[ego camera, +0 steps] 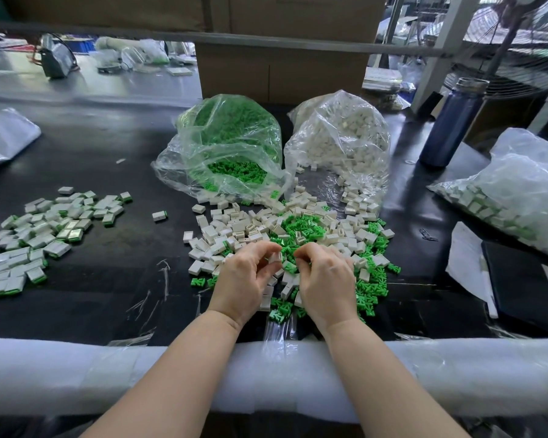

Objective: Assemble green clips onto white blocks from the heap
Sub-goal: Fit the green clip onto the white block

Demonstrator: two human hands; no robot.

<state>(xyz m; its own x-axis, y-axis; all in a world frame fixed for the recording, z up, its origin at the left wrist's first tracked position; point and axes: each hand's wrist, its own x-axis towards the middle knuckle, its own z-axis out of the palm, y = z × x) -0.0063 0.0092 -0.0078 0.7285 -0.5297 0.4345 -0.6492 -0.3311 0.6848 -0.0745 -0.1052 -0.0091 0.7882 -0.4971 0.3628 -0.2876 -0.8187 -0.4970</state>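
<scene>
A mixed heap (pixel 301 230) of loose white blocks and green clips lies in the middle of the black table. My left hand (pixel 246 279) hovers over the heap's near edge and pinches one white block (pixel 275 258) between thumb and fingers. My right hand (pixel 325 279) is just to its right, fingers curled and pinched together over the green clips; what it holds is hidden by the fingers. To the left, a spread pile of finished white blocks with green clips (pixel 41 235) covers the table.
Two open clear bags stand behind the heap: green clips (pixel 231 143) and white blocks (pixel 342 140). A bag of finished parts (pixel 513 191) lies right, a blue bottle (pixel 453 121) behind it. White foam padding (pixel 76 371) lines the near table edge. Cardboard boxes (pixel 282 71) stand behind.
</scene>
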